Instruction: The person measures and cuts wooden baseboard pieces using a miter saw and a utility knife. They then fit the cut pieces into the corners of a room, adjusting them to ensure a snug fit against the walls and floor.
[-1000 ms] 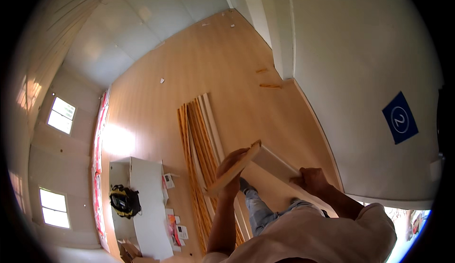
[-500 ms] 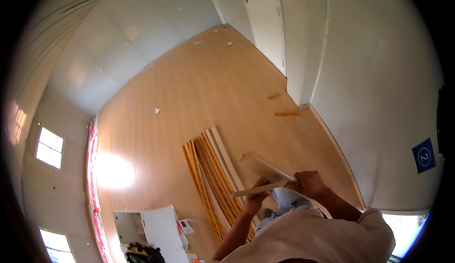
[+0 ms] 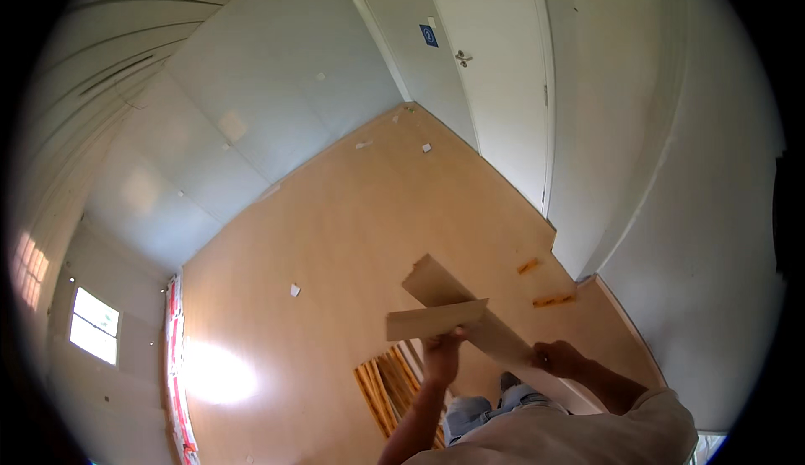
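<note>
My left hand (image 3: 444,354) is closed around the lower edge of a short flat tan board (image 3: 423,322), its broad face turned up. In my right hand (image 3: 559,358) is the near end of a longer tan board (image 3: 505,341), which slants away to the far left. The short board crosses over the long one in this view, hiding part of it; whether they touch I cannot tell. Below my left hand lies a bundle of long strips (image 3: 387,385) with orange-brown faces, partly hidden by my arm.
Two short orange-brown offcuts (image 3: 553,301) (image 3: 528,266) lie on the wood-look floor (image 3: 335,238) near the right wall. A small white scrap (image 3: 295,290) lies to the left. A white door (image 3: 495,62) stands at the far right; red-and-white wrapped material (image 3: 174,339) runs along the left wall.
Both boards have been raised and moved away from my body. The short board has turned from its narrow edge to its broad face. My view has tilted up toward the far wall.
</note>
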`<state>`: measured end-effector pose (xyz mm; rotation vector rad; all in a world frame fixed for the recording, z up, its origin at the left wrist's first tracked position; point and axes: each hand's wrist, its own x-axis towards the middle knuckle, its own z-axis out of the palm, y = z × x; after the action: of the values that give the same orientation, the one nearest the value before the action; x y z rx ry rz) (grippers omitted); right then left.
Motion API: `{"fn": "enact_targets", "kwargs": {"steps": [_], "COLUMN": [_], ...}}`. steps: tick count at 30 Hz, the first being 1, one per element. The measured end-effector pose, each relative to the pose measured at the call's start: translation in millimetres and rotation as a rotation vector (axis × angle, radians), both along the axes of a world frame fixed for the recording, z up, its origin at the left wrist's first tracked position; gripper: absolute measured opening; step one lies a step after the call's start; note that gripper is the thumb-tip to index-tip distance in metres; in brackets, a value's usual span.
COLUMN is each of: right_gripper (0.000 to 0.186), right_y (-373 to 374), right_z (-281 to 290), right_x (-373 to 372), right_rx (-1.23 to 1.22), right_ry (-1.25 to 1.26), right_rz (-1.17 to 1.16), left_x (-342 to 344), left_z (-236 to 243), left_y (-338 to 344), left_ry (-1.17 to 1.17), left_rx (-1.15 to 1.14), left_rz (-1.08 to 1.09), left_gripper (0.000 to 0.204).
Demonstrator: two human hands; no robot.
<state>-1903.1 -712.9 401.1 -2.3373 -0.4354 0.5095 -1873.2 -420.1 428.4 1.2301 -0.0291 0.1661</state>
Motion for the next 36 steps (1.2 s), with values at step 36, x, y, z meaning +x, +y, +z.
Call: {"fn": "enact_targets", "kwargs": {"steps": [36], "right_gripper": [0.043], "right_y": [255.9], "right_z": [-219.2], "right_x": [886.4], "right_rx": [-0.168], "right_ry": [0.280], "right_rz": [-0.717], "left_x": [795.4], "left_z": [-286.0], "left_y": [643.0], "left_ry": [0.568], "left_rx": [1.781], "left_rz": [-0.375], "left_gripper": [0.035]}}
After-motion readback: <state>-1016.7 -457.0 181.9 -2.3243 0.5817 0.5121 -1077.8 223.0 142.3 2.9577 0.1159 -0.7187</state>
